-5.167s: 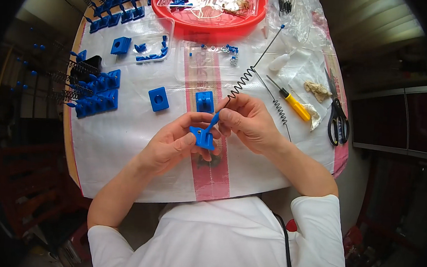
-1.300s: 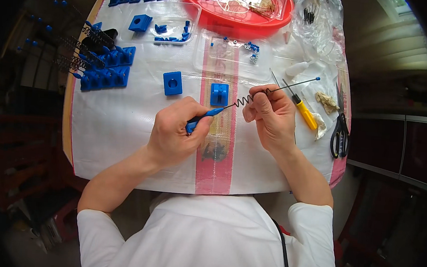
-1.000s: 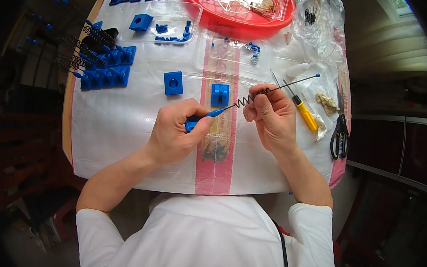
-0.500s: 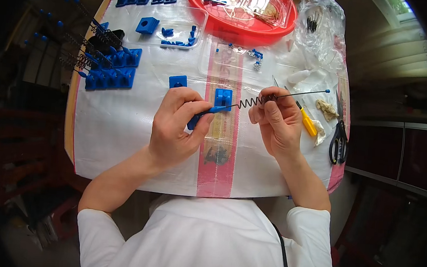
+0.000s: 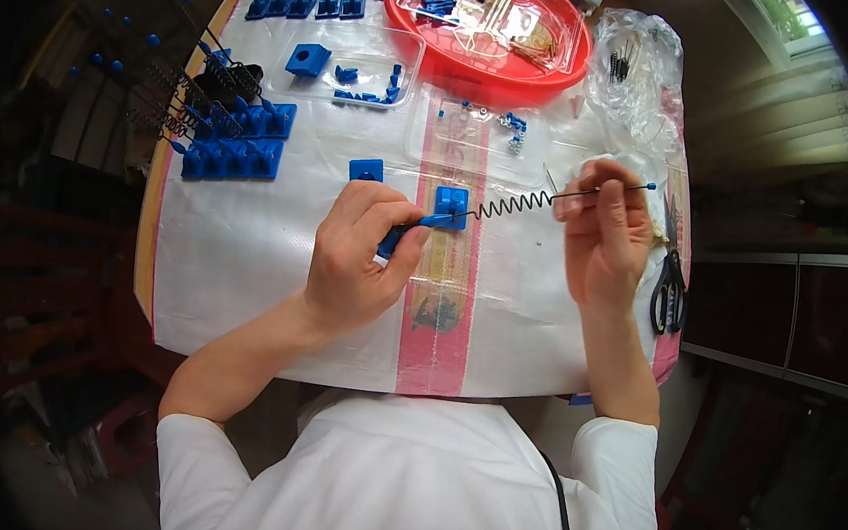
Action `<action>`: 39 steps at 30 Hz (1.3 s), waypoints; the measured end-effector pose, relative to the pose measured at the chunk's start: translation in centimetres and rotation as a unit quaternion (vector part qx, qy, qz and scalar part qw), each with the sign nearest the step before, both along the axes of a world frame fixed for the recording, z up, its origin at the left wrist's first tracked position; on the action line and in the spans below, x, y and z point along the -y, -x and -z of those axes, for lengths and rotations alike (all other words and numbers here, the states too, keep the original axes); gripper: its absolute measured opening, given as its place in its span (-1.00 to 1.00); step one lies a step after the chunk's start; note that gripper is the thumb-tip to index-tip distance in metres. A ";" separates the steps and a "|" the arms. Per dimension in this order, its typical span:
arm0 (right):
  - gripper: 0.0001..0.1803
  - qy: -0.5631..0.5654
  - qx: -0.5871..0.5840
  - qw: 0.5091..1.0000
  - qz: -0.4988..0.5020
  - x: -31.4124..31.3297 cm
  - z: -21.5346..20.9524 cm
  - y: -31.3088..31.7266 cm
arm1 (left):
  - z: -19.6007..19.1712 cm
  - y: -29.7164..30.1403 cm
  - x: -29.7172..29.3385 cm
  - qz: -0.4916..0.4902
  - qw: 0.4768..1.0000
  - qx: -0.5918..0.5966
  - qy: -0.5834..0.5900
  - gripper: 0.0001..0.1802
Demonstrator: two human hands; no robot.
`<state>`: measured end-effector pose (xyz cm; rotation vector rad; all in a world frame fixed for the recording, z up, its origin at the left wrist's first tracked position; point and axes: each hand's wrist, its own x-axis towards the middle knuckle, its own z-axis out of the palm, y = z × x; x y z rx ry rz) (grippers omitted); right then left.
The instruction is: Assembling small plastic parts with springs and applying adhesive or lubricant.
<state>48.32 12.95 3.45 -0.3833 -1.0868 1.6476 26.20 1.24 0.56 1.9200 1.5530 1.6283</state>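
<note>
My left hand (image 5: 358, 245) pinches a slim blue plastic piece (image 5: 434, 220) between thumb and fingers; part of it is hidden in the grip. Out of its right end runs a dark coiled spring wire (image 5: 513, 206), stretching to the right. Its straight end passes between the thumb and fingers of my right hand (image 5: 608, 230), which is closed on it. A small blue tip (image 5: 652, 186) caps the wire just beyond those fingers. Behind the wire lies a blue square base (image 5: 452, 196), and another blue square piece (image 5: 366, 169) sits above my left hand.
Rows of blue bases with springs (image 5: 234, 150) stand at left. Farther back are a clear tray (image 5: 415, 65) of blue parts, a red basin (image 5: 498, 86) and a plastic bag (image 5: 646, 103). Black-handled scissors (image 5: 669, 294) lie at the right edge. A white woven sheet (image 5: 243, 281) covers the table.
My right hand has slid right along the wire, from the coils to the straight end near the blue tip. My left hand keeps its hold; the whole view has shifted slightly.
</note>
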 end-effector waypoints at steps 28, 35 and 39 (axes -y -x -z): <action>-0.76 -0.490 0.239 0.837 -0.044 -6.7 -21.6 15.0 | -0.6 2.3 -0.3 -0.049 0.962 0.249 -0.100 -0.42; -0.75 -0.442 0.376 0.814 0.035 -9.3 -22.5 23.5 | -0.1 1.3 0.5 0.125 0.973 0.193 -0.025 -0.59; -0.78 -0.476 0.431 0.765 0.049 -10.9 -20.8 27.1 | -0.4 1.2 0.2 0.099 0.986 0.129 -0.028 -0.69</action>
